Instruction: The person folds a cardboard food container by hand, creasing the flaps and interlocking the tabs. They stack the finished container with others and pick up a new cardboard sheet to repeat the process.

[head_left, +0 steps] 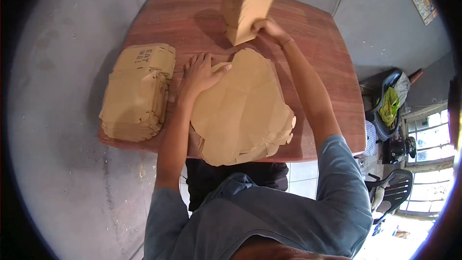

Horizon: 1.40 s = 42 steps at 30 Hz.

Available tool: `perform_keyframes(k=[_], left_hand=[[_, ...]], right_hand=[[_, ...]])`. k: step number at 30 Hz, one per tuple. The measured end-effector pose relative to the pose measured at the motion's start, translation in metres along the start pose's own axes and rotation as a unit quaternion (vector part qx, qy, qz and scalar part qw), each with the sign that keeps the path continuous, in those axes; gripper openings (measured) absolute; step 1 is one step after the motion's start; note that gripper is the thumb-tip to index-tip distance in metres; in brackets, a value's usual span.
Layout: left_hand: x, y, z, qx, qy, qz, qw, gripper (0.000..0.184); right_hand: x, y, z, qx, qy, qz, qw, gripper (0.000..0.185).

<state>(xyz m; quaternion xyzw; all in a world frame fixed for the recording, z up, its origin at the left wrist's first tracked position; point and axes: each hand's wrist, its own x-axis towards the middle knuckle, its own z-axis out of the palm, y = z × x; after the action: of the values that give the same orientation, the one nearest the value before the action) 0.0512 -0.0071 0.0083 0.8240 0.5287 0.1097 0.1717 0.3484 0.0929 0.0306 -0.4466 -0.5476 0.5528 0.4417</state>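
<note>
A right hand (270,30) is clasping a carton (257,7), a splayed left hand (199,73) touching flat cardboard (240,110) nearer than that grip.

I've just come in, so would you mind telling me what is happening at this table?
At a wooden table, a person's right hand grips folded brown cardboard, held upright toward the far side. The left hand rests at the edge of a flat cardboard pile. Another cardboard stack, with dark lettering, stands on the left.

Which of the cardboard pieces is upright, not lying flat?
The farthest folded cardboard, held by the right hand; the middle sheets and the left pile lie flat.
</note>
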Motion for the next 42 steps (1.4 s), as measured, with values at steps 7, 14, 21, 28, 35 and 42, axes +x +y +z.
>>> perform_keyframes(k=[7, 14, 21, 28, 35, 42], left_hand=[[0.019, -0.043, 0.019, -0.241, 0.267, 0.001, 0.933, 0.082], [0.023, -0.045, 0.018, -0.211, 0.283, -0.010, 0.935, 0.071], [0.025, -0.051, 0.024, -0.195, 0.314, 0.016, 0.929, 0.071], [0.031, -0.064, 0.033, -0.186, 0.306, -0.018, 0.933, 0.069], [-0.007, -0.041, -0.005, -0.138, 0.169, -0.073, 0.973, 0.059], [-0.079, -0.019, -0.004, -0.035, 0.093, -0.069, 0.993, 0.056]], right_hand=[[0.086, 0.031, 0.084, 0.093, -0.163, 0.078, 0.979, 0.044], [0.055, -0.001, 0.113, -0.070, -0.105, 0.068, 0.990, 0.062], [0.042, 0.014, 0.062, -0.257, -0.119, -0.095, 0.954, 0.052], [-0.110, -0.011, 0.023, -0.433, -0.015, -0.073, 0.898, 0.039], [-0.223, -0.004, 0.010, -0.400, 0.023, -0.083, 0.913, 0.024], [-0.247, -0.031, 0.039, -0.487, -0.099, 0.040, 0.867, 0.048]])
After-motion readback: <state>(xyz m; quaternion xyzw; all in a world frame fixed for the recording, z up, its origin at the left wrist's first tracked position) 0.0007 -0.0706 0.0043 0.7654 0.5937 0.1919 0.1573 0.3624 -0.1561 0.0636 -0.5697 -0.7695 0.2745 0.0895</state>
